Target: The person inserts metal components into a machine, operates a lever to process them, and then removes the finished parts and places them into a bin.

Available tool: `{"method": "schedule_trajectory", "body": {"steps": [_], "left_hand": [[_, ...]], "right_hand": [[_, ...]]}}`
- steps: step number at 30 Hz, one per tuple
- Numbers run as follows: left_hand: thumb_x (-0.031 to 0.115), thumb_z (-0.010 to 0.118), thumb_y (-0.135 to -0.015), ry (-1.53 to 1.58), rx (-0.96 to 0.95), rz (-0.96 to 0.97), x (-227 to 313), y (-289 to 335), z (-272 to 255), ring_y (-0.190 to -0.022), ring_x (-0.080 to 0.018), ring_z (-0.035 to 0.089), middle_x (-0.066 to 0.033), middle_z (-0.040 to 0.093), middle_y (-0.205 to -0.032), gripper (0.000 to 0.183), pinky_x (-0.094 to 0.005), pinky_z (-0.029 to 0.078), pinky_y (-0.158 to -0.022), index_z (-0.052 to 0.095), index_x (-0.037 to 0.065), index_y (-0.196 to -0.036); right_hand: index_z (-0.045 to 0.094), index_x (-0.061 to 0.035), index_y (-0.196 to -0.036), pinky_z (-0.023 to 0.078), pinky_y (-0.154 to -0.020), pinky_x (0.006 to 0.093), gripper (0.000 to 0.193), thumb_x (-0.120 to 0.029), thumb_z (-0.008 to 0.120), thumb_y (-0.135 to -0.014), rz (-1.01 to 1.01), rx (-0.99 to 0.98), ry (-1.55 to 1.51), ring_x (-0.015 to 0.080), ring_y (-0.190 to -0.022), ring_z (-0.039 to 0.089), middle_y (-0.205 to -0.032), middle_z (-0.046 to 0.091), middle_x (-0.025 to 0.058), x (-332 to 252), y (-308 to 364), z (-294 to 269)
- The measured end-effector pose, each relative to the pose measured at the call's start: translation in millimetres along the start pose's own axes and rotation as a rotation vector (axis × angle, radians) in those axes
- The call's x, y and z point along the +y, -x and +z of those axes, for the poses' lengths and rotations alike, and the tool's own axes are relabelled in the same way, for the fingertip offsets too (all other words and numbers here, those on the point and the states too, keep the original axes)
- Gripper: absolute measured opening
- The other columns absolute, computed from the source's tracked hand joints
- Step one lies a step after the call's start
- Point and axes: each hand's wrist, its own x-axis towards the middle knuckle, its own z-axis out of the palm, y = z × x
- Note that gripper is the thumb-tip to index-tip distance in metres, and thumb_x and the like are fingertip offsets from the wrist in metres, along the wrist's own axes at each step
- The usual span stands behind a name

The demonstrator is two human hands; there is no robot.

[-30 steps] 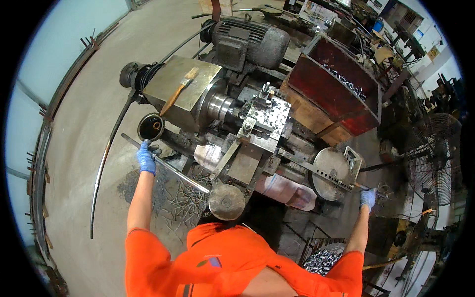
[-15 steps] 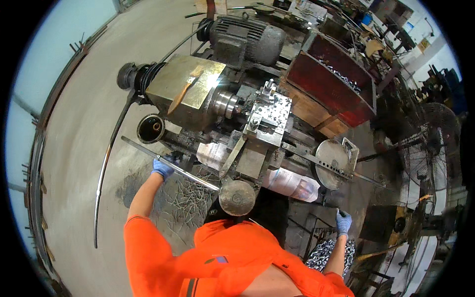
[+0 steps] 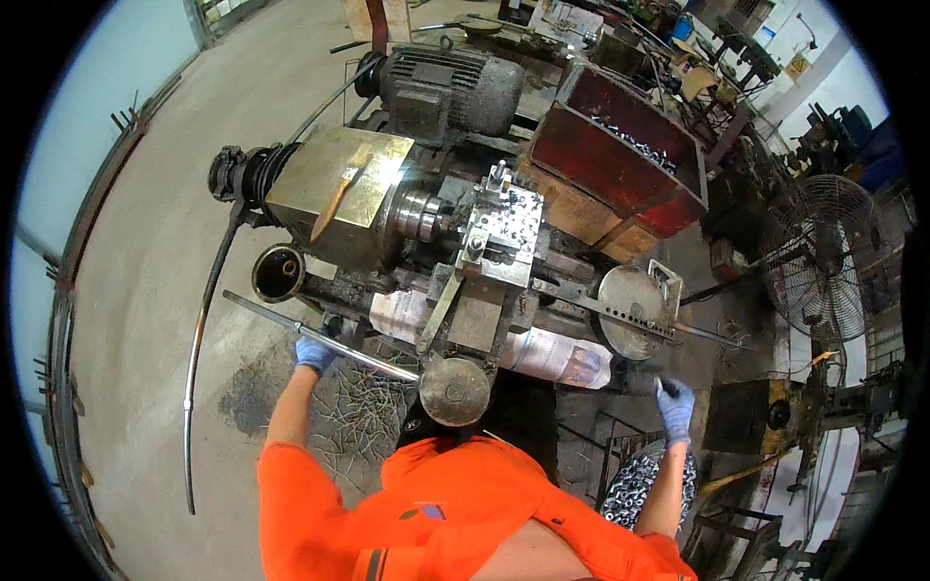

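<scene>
My left hand (image 3: 316, 352), in a blue glove with dark patches, is at the long metal rod (image 3: 360, 356) that slants in front of the lathe. The rod crosses over its fingers, and I cannot tell whether they grip it. My right hand (image 3: 676, 411), gloved alike, is raised at the right with its fingers curled; whatever is in them is too small to make out. Below it stands a basket of small shiny metal parts (image 3: 635, 489). The lathe's bright chuck (image 3: 418, 215) faces a tool post (image 3: 504, 228) strewn with dark chips.
A wooden-handled brush (image 3: 339, 197) lies on the headstock cover (image 3: 378, 160). Behind the lathe are a motor (image 3: 450, 92) and a red bin (image 3: 605, 165) holding metal parts. Round discs (image 3: 455, 392) stand out toward me. At the right is a caged fan (image 3: 823, 261); metal shavings (image 3: 363, 416) litter the floor.
The whole view has shifted, with the machine slightly further left and up. My right hand has risen a little from beside the basket. My left hand stays at the rod.
</scene>
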Motion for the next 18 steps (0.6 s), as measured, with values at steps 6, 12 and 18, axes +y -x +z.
{"method": "schedule_trajectory", "body": {"steps": [6,12,18], "left_hand": [[0.043,0.054,-0.078,0.138,-0.187,0.006,-43,0,25,-0.096,-0.0357,0.058,-0.0192,0.061,-0.102,0.040,-0.0418,0.046,-0.084,0.065,0.013,-0.102],[0.031,0.054,-0.085,0.718,0.223,-0.151,-93,52,-142,-0.092,-0.0308,0.062,-0.0187,0.063,-0.100,0.037,-0.0371,0.047,-0.079,0.060,0.003,-0.109],[0.034,0.047,-0.090,0.258,0.833,-0.141,-155,122,-230,-0.076,-0.0297,0.062,-0.0188,0.064,-0.089,0.036,-0.0382,0.048,-0.070,0.061,0.003,-0.103]], "right_hand": [[0.066,-0.0006,-0.087,0.049,-0.066,0.0299,0.025,-0.021,0.070,-0.074,-0.376,-0.146,-0.125,0.0184,-0.070,0.063,-0.079,0.066,0.0117,-185,-39,21],[0.068,-0.0068,-0.086,0.045,-0.078,0.0396,0.040,-0.044,0.066,-0.071,-1.142,-0.108,0.027,0.0298,-0.079,0.059,-0.081,0.063,0.0131,-373,-49,82],[0.068,-0.0078,-0.090,0.039,-0.083,0.0435,0.056,-0.059,0.049,-0.075,-1.106,-0.558,0.553,0.0311,-0.082,0.061,-0.084,0.065,0.0154,-459,-52,143]]}}
